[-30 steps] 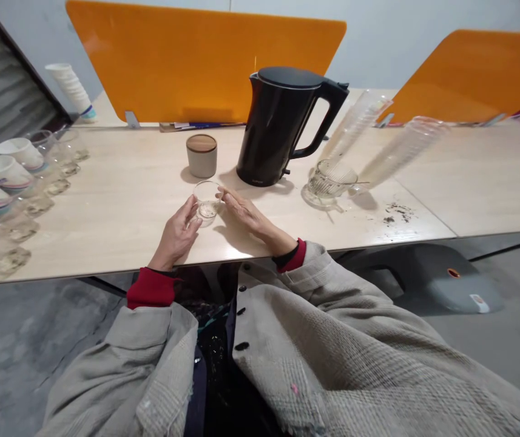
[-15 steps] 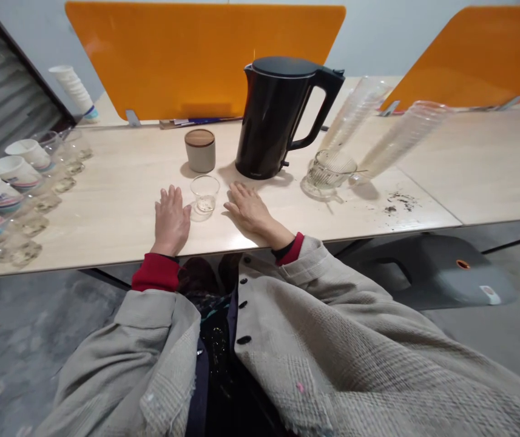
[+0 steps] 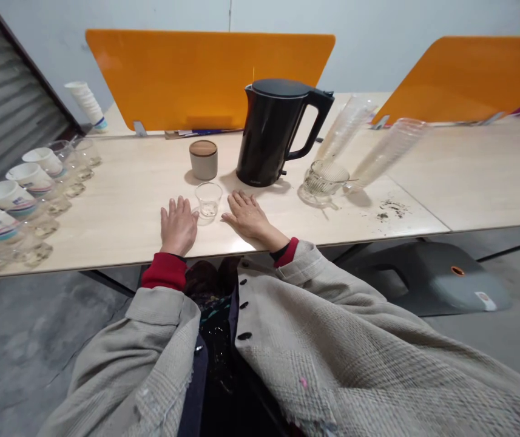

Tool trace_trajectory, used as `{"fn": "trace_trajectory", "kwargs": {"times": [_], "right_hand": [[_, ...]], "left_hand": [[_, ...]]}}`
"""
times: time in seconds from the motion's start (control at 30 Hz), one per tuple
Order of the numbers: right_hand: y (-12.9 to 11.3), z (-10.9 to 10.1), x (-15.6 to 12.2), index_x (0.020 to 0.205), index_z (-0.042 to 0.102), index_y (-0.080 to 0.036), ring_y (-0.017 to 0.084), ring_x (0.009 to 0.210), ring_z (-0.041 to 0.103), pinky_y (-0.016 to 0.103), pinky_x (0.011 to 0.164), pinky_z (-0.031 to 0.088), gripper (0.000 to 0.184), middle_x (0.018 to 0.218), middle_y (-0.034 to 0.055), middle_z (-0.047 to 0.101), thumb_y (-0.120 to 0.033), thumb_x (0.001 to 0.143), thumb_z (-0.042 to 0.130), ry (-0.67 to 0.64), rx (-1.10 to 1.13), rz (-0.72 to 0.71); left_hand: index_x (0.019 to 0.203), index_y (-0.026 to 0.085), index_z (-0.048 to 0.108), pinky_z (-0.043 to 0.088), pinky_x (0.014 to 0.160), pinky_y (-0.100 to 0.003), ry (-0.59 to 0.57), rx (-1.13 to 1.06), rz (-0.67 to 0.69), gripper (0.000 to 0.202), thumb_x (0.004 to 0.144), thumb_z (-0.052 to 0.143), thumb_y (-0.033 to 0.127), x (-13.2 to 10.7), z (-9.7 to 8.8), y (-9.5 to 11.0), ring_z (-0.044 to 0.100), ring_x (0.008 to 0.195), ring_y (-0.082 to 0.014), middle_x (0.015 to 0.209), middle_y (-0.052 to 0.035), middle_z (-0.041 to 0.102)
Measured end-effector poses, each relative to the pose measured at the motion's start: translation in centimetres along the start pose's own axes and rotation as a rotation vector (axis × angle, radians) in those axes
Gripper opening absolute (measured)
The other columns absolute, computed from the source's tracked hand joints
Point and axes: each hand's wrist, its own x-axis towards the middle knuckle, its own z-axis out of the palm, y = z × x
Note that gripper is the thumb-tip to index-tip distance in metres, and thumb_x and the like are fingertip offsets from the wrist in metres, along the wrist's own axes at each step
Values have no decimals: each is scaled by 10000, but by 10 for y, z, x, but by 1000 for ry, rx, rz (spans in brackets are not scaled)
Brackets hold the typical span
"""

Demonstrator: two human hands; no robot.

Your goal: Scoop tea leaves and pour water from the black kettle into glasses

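A small clear glass cup (image 3: 208, 200) stands on the pale wooden table (image 3: 123, 206) between my two hands. My left hand (image 3: 178, 226) lies flat and open on the table just left of the cup, holding nothing. My right hand (image 3: 247, 215) lies flat and open just right of it, fingers stretched out, not touching the cup. Behind the cup stand a grey canister with a wooden lid (image 3: 204, 159) and a black electric kettle (image 3: 274, 131).
A ribbed glass bowl (image 3: 325, 180) and two leaning stacks of clear cups (image 3: 384, 152) sit to the right, with dark crumbs (image 3: 391, 210) nearby. Paper cups and glasses (image 3: 18, 194) line the left edge. Orange dividers (image 3: 205, 76) stand at the back.
Both hands let go of the small glass cup and came down flat on the table either side of it. The view has shifted slightly.
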Motion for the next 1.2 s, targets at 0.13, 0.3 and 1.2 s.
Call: {"fn": "trace_trajectory", "kwargs": {"times": [0.13,0.3,1.2], "right_hand": [[1,3,0,1733,361,-34,396,1754,186,601,1420,137,776,1854,236,265,-527,1139,441,2,-2,-2],[2,5,0,1732,371,-45,379,1758,186,590,1423,131,769,1854,231,268,-522,1134,446,14,8,2],[0,6,-6,1724,384,-27,392,1746,230,624,1407,179,762,1836,259,292,-501,1131,450,23,-6,-11]], "left_hand": [[1688,71,451,165,1389,-713,-4,-9,-2,698,1117,269,429,-1,0,0,252,1730,-438,1818,-228,362],[1697,105,449,160,1395,-702,-11,-21,-11,684,1122,278,433,-2,-2,1,243,1736,-425,1825,-202,364],[1708,87,437,162,1402,-690,-50,-23,-48,668,1125,327,393,-7,-8,9,232,1742,-414,1829,-202,341]]}}
